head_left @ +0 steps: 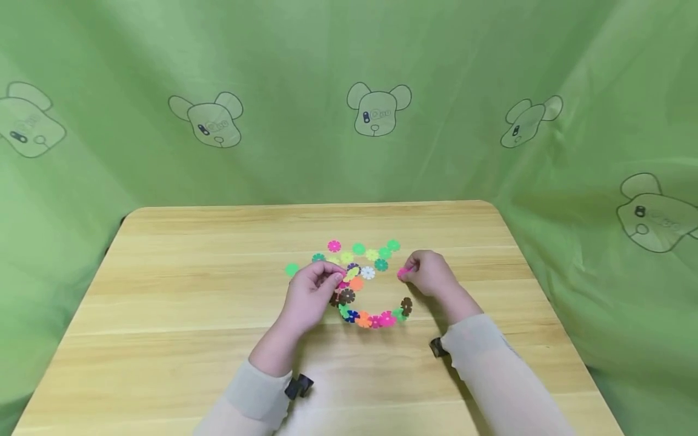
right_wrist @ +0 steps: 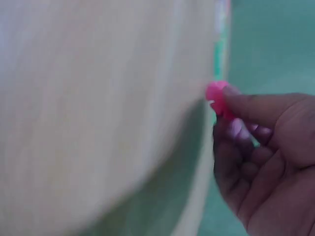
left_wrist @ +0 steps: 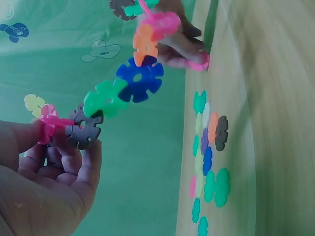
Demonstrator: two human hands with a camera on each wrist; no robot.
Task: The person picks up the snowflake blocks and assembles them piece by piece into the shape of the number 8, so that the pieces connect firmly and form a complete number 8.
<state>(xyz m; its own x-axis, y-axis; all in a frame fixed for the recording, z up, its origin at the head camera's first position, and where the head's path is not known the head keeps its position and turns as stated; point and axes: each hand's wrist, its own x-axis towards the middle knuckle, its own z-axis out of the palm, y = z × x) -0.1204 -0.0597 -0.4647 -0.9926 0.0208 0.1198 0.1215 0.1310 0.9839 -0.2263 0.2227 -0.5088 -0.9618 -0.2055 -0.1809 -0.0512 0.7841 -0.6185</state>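
Observation:
My left hand (head_left: pixel 309 298) pinches one end of a curved chain of interlocked plastic snowflake discs (head_left: pixel 387 319). In the left wrist view, pink and pale yellow discs are at the fingertips, followed by a brown one, a green one, a blue disc (left_wrist: pixel 150 81), then orange and pink. A brown disc (head_left: pixel 406 306) ends the chain's right side, held above the table. Apart from it, my right hand (head_left: pixel 434 277) pinches a single pink snowflake disc (right_wrist: pixel 215 93) between thumb and fingers. The left fingers partly hide the discs they hold.
Loose snowflake discs in several colours lie on the wooden table (head_left: pixel 191 290) beyond the hands, including a white disc (head_left: pixel 368 273) and a pink disc (head_left: pixel 334 246). A green curtain (head_left: pixel 294 163) with bear-head drawings hangs behind the table and at its sides.

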